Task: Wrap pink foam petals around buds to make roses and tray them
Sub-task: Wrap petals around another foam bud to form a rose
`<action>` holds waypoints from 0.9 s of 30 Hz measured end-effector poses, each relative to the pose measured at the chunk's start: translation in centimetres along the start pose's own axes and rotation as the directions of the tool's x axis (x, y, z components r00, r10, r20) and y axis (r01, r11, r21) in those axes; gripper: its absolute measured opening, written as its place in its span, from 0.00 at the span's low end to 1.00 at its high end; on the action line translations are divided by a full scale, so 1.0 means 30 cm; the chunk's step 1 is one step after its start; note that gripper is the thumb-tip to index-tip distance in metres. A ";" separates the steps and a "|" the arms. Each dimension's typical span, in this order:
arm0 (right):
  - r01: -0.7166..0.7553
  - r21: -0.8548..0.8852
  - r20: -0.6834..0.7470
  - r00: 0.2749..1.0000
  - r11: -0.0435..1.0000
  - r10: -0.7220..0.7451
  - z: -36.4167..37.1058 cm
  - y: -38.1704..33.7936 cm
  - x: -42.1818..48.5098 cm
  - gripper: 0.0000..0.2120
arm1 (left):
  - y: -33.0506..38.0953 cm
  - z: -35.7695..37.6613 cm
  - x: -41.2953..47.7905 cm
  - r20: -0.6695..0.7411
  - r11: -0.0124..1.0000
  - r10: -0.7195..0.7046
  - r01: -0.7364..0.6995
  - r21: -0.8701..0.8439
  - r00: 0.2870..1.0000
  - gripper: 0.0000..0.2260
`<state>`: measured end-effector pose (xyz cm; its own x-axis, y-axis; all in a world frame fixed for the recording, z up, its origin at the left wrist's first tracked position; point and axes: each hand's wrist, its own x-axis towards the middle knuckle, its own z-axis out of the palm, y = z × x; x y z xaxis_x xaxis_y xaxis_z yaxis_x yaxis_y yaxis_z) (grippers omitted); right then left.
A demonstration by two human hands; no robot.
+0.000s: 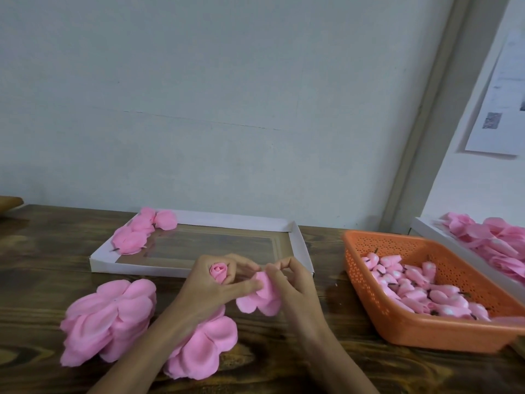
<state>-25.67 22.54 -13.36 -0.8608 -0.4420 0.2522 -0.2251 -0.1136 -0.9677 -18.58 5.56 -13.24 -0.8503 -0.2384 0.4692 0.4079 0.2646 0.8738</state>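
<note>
Pink roses (139, 231) number few in the tray (136, 267) at the worktop's (42, 251) far edge, the left grip (210, 285) holds a bud (218, 273), the right grip (292, 282) pinches a petal (260, 298) beside it, and the basket (426, 334) brims, so most seems left.

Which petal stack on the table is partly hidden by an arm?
The right stack, beneath the left forearm; the left stack lies fully in view.

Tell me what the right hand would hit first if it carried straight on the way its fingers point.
Most likely the left hand, which grips the bud: the right hand points up-left and their fingertips look nearly touching above the pink petal piece it pinches. Depth is unclear from one view.
</note>
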 end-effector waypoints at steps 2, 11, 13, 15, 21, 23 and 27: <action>0.004 -0.075 -0.060 0.998 0.997 -0.009 0.007 0.001 -0.005 0.10 | 0.014 0.002 0.003 0.018 0.999 -0.029 0.030 -0.029 0.999 0.08; -0.218 0.014 0.121 0.969 0.976 0.215 -0.001 0.003 -0.015 0.20 | 0.019 0.008 -0.006 0.007 0.987 -0.156 0.156 0.044 0.988 0.07; -0.266 0.102 0.160 0.955 0.959 0.248 -0.005 0.001 -0.012 0.18 | 0.008 0.003 0.002 -0.047 0.978 -0.206 0.206 0.006 0.977 0.16; -0.280 0.134 0.154 0.954 0.951 0.259 -0.010 0.003 -0.006 0.14 | -0.010 0.003 0.012 -0.139 0.955 -0.295 0.293 -0.035 0.945 0.20; -0.264 0.069 0.076 0.963 0.962 0.259 -0.025 0.001 0.004 0.08 | 0.002 -0.033 0.012 0.084 0.954 -0.280 0.287 -0.085 0.956 0.15; -0.282 0.049 0.030 0.959 0.958 0.280 -0.025 0.006 0.005 0.06 | 0.012 -0.039 0.003 0.164 0.977 -0.208 0.213 -0.017 0.964 0.20; -0.309 0.015 0.013 0.951 0.951 0.309 -0.023 0.006 0.003 0.08 | 0.010 -0.025 -0.001 0.250 0.980 -0.200 0.195 0.045 0.947 0.19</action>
<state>-26.10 23.11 -13.52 -0.8820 -0.4675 -0.0589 0.0585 0.0154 -0.9982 -18.18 4.93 -12.89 -0.9703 -0.0448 0.2379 0.2192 0.2547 0.9419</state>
